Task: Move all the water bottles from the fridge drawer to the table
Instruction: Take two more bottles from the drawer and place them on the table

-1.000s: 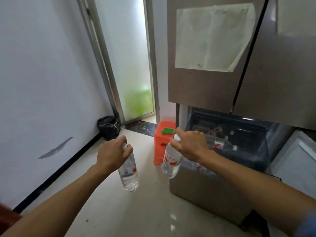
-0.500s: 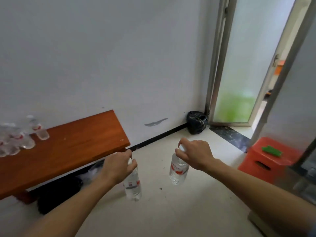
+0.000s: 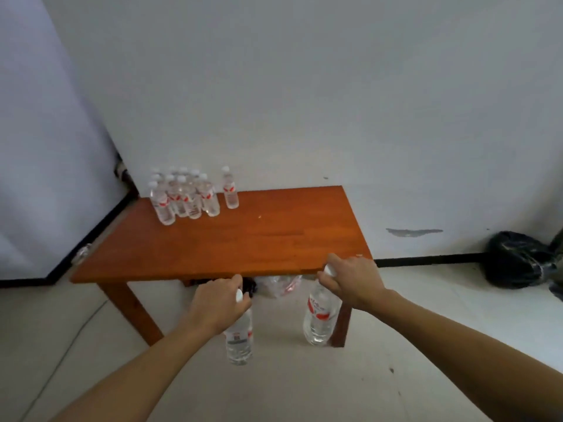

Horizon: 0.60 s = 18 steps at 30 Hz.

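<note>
My left hand and right hand each hold a water bottle by the neck, just short of the wooden table.

My left fingers curl round the white cap of the left bottle, which hangs upright over the floor. My right fingers clamp the right bottle the same way, in front of the table's near right leg. Both are clear and look water-filled, with red-and-white labels. At the table's far left corner stands a tight cluster of bottles, with a lone bottle just beside it, all capped and upright. A clear plastic bag lies underneath, and a black bag lies far right.
</note>
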Tool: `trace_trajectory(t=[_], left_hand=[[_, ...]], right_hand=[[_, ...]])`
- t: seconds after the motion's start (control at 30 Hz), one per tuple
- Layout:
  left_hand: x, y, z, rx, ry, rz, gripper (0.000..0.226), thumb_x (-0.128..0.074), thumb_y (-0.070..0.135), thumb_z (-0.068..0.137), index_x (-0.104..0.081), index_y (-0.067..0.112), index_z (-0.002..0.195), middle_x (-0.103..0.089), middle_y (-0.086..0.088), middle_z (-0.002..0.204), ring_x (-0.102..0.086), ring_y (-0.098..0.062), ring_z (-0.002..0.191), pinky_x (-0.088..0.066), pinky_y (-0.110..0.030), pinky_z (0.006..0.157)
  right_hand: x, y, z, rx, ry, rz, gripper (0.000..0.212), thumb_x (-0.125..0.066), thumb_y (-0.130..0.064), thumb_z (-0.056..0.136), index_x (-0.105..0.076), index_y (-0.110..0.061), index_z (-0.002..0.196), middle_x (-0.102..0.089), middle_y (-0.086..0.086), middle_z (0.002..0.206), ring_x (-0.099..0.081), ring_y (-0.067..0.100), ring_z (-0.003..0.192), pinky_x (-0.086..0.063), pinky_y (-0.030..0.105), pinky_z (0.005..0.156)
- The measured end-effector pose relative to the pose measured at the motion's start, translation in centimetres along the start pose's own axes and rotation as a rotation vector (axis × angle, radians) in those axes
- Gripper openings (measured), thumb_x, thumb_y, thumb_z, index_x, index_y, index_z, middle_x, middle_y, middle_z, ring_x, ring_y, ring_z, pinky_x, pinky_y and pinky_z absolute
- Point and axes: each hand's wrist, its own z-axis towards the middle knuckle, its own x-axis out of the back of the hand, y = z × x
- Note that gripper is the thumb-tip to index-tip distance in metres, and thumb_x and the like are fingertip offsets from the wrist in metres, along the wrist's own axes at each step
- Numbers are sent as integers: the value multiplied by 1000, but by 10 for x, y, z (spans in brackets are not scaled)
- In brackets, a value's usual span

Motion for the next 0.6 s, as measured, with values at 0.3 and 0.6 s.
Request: trace_trajectory(t=[0.3,0.6], left_hand=[[-13,-118,91,224,-46,39,23,-47,45,90,-49,23,81,-58,7,69,-57,-9,61,-48,-28,59],[-14,-222,177,494,1,29,22,-49,48,91,-43,28,84,-53,11,68,-51,-4,61,-33,-18,53]], right_hand=[[-58,-50,198,214,-109,-42,44,-30,-60,95,-47,-19,98,-57,-4,71,-52,18,58,-38,30,50],[-103,-103,362,261,-103,47,43,-35,-60,94,-50,-24,113,-60,-8,78,-56,7,62,-45,21,53]])
